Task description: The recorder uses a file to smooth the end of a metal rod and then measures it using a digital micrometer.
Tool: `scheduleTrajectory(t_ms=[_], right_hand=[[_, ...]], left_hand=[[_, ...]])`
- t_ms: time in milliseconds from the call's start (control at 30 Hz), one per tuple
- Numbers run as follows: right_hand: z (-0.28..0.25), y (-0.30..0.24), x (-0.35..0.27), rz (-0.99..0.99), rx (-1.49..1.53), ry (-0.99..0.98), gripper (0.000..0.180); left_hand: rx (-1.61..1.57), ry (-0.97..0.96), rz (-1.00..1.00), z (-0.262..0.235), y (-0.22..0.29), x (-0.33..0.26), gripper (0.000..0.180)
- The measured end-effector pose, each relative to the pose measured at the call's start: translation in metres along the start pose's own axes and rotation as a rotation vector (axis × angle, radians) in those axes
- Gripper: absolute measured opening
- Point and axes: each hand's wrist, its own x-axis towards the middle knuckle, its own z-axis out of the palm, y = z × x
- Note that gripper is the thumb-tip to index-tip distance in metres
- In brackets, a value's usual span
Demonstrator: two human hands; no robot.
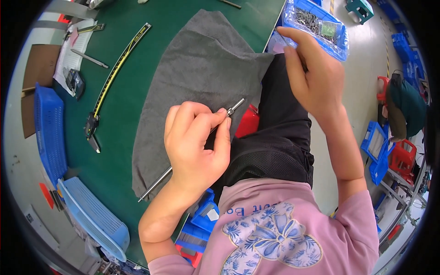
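Note:
A slim metal rod (156, 183) runs slantwise through my left hand (195, 137). My thumb and forefinger pinch it near its upper end, at a small shiny collar (230, 111), and the bare tip sticks out beyond them. Under the rod a grey cloth (201, 59) covers part of the green table and hangs toward my lap. My right hand (316, 71) is raised at the right, beside a blue bin (341, 48) of small metal parts. Its thumb and forefinger curl toward each other around something thin and small that I cannot identify.
On the green table (123, 123) lie a digital caliper (94, 123) with a long yellow scale, a metal pen-like tool (89, 58) and papers (75, 55). Blue baskets (50, 133) line its left edge. Red stools (403, 158) and blue crates (376, 146) stand at the right.

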Motion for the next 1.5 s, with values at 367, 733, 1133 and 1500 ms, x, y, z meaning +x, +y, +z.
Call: scheduleTrajectory(t_ms=[367, 733, 1133, 1500], right_hand=[[0.011, 0.016, 0.024, -0.179, 0.054, -0.057, 0.016], [0.020, -0.035, -0.008, -0.398, 0.372, -0.088, 0.026], [0.009, -0.049, -0.011, -0.257, -0.198, -0.159, 0.036], [0.042, 0.045, 0.113, 0.186, -0.038, -0.124, 0.034]], left_hand=[[0.176, -0.023, 0.038, -0.007, 0.004, 0.002, 0.019], [0.111, 0.047, -0.058, -0.004, 0.002, 0.003, 0.015], [0.060, 0.028, -0.102, -0.005, -0.001, 0.007, 0.011], [-0.099, -0.046, -0.388, -0.051, 0.011, 0.005, 0.011]])
